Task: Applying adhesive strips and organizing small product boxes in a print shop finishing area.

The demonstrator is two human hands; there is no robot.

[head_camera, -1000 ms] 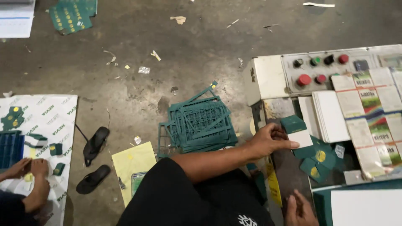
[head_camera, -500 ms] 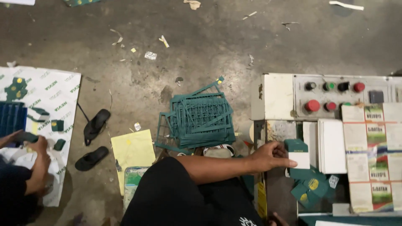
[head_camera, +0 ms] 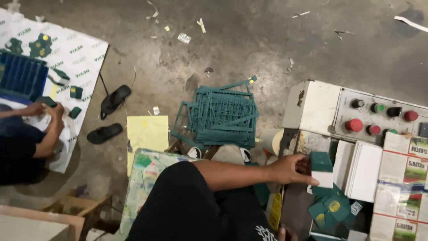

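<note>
The room is a workshop with a bare, stained concrete floor (head_camera: 249,40), littered with paper scraps; the left hand (head_camera: 292,168) reaches across from a black sleeve and its grip is grasping a small green box (head_camera: 322,172) with a white lower face, fingers over its left side; the box stands at the left edge of the machine bed (head_camera: 294,209), just beside a stack of white cards (head_camera: 362,169); below it lie flat green carton blanks (head_camera: 332,207) with yellow marks; only the fingertips of the right hand (head_camera: 285,233) show at the bottom edge, so its grip cannot be told; behind the cards sits a cream control panel (head_camera: 352,109) with red, green and black buttons; printed card sheets (head_camera: 403,178) are stacked at the right edge; on the floor near the machine's left side lies a heap of green die-cut waste frames (head_camera: 220,116), a yellow sheet (head_camera: 147,134) beside it, and a pair of black sandals (head_camera: 109,114) further left; at the far left another person's hands (head_camera: 47,111) work over a printed white sheet (head_camera: 71,58) spread on the floor, near a blue tray (head_camera: 22,76).
</note>
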